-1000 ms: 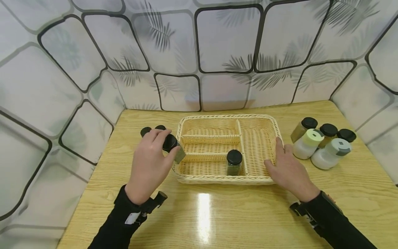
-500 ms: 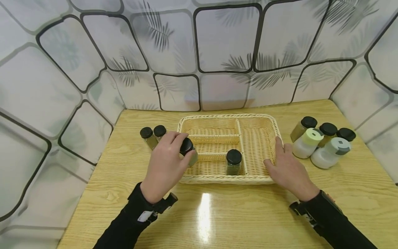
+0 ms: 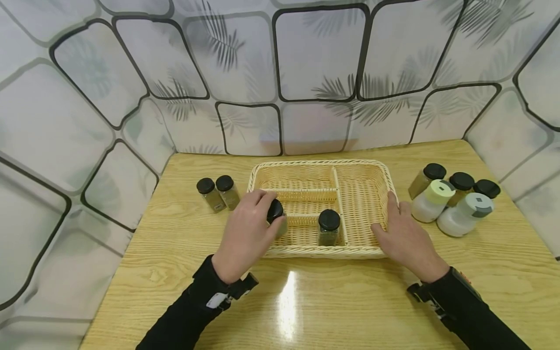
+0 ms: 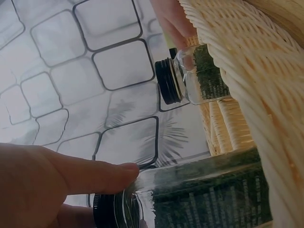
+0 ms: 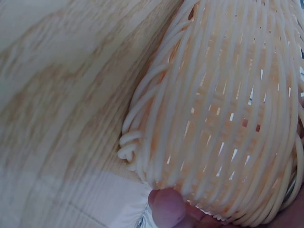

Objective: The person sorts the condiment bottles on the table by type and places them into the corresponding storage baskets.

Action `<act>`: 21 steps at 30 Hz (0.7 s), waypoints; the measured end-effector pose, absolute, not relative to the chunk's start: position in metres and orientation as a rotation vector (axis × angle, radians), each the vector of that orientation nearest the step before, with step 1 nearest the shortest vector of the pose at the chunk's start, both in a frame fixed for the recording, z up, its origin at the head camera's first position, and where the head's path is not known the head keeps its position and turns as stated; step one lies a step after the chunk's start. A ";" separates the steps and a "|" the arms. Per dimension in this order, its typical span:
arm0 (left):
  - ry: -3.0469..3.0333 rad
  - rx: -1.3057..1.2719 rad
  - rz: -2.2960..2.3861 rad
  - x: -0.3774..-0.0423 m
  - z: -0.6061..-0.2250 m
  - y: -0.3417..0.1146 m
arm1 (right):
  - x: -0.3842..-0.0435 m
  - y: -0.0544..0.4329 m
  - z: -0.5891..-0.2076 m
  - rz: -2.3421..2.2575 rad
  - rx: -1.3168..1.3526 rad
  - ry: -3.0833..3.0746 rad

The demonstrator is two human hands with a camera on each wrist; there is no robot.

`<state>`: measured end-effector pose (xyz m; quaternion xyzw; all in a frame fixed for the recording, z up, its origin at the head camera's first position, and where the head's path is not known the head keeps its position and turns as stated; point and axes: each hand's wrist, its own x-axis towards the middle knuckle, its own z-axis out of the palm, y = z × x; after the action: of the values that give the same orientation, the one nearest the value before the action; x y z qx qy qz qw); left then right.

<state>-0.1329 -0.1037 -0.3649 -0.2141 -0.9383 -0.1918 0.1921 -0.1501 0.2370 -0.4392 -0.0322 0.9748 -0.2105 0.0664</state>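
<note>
My left hand [image 3: 246,229] pinches a glass spice jar [image 3: 275,211] near its black lid, thumb on one side. The jar is upright over the front left compartment of a divided wicker basket [image 3: 321,252]. In the left wrist view, dark green flakes show inside this spice jar [image 4: 204,197], its lower end hidden behind the basket rim. A similar jar [image 3: 329,228] of green flakes stands at the right end of that compartment. My right hand [image 3: 407,239] grips the basket's right front corner, thumb inside the rim, fingers along the outer side.
Two black-lidded jars [image 3: 218,193] stand left of the basket on the wooden table [image 3: 345,306]. To the right, several black-lidded jars [image 3: 462,183] stand behind two white bottles [image 3: 455,218], one lidded yellow-green and one grey. A patterned curtain [image 3: 315,53] surrounds the table.
My left hand has carried the spice jar rightward, from beside the basket's left rim into the front left compartment, uncovering the two jars behind. The right hand stays put.
</note>
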 end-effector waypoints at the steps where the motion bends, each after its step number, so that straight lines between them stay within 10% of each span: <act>1: -2.638 -0.601 -0.535 -0.133 -0.366 -0.103 | -0.150 0.237 -0.439 -0.634 -0.097 2.941; 21: -2.699 -0.604 -0.530 -0.138 -0.386 -0.103 | -0.151 0.236 -0.438 -0.622 -0.092 2.939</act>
<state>-0.1377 -0.1028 -0.3859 -0.2117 -0.9457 -0.1857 0.1621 -0.1512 0.2360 -0.4380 -0.0307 0.9756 -0.2065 0.0679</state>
